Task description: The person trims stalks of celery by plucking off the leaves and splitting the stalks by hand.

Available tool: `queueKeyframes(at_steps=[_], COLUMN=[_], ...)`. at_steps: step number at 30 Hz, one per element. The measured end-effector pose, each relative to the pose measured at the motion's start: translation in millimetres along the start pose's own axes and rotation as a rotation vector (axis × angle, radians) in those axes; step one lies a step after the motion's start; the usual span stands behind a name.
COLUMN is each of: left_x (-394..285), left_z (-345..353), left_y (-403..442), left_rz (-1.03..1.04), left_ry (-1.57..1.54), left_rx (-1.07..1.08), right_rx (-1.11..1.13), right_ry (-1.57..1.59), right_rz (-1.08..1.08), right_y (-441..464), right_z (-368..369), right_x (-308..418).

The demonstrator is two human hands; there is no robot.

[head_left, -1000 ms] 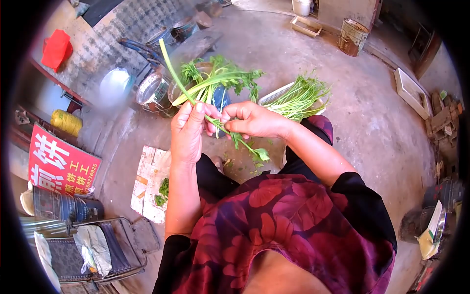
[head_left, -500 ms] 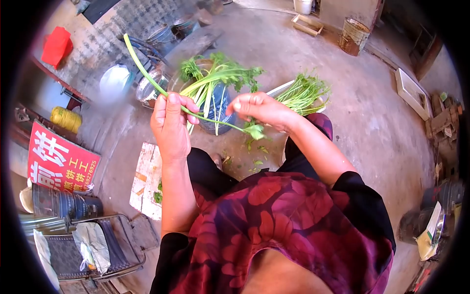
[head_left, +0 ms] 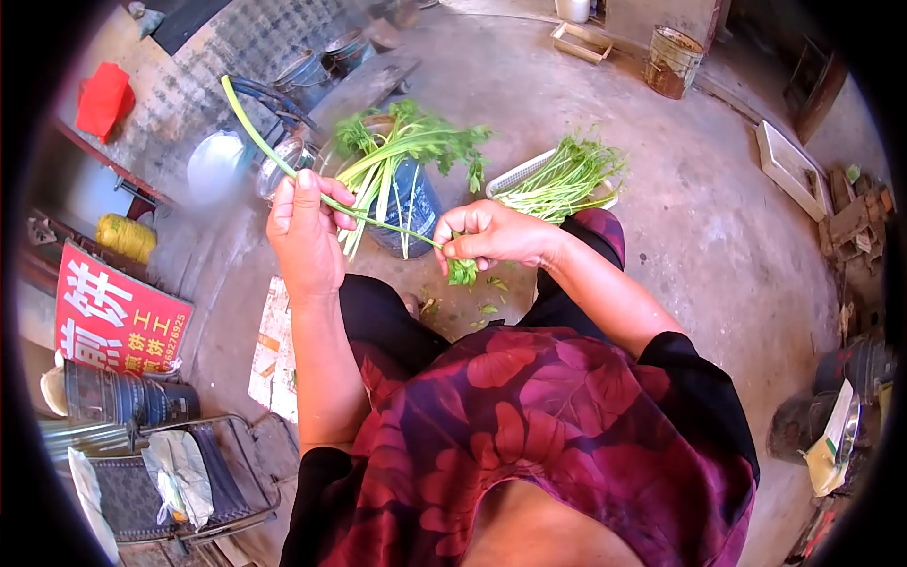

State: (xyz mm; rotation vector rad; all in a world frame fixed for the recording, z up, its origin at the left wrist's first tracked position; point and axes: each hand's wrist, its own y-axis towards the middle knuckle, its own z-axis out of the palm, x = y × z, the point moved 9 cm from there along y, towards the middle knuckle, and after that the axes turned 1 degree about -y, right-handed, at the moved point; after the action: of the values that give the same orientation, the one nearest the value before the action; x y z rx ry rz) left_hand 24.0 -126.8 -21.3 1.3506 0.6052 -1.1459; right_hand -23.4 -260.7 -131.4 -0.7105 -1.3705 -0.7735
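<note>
My left hand (head_left: 310,227) is closed around a long green celery stalk (head_left: 253,130), whose pale thick end points up and to the left. The stalk's thin end runs across to my right hand (head_left: 493,234). There the fingers pinch it just above its leafy tip (head_left: 462,271), which hangs below them. Behind my hands, a bunch of leafy celery (head_left: 416,146) lies over the top of a blue bucket (head_left: 408,203). Right of it, a white basket (head_left: 515,174) holds a heap of thin green stalks (head_left: 572,180).
Loose leaves (head_left: 488,309) lie on the floor between my legs. A worn wooden board (head_left: 272,354) is at my left, near a red sign (head_left: 118,312) and a folding chair (head_left: 213,472). A rusty bucket (head_left: 673,62) and a white tray (head_left: 792,170) are farther off.
My right hand has moved down and left onto the stalk's leafy end and closed on it. My left hand still holds the stalk. The whole view has shifted slightly.
</note>
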Motion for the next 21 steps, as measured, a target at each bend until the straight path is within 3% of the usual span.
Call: queueKeyframes(at_steps=[8,16,19,21], left_x=[-22.0,-13.7,-13.0,-18.1], left_z=[-26.1,-101.6,-124.3,-135.4], left_y=[-4.8,-19.4,-26.3,-33.3], left_rz=[0.077,0.107,0.099,0.154], left_ry=[0.009,-0.032,-0.091,-0.044], left_rx=[-0.077,-0.233,-0.284,-0.296], right_rx=[0.108,0.137,0.109,0.047], right_ry=[0.081,0.115,0.014,-0.24], right_rz=[0.02,0.168,0.154,-0.057], right_y=[26.8,79.3,96.8,112.7], right_z=[19.7,57.4,68.9,72.8], right_x=[-12.0,-27.8,-26.6,-19.8])
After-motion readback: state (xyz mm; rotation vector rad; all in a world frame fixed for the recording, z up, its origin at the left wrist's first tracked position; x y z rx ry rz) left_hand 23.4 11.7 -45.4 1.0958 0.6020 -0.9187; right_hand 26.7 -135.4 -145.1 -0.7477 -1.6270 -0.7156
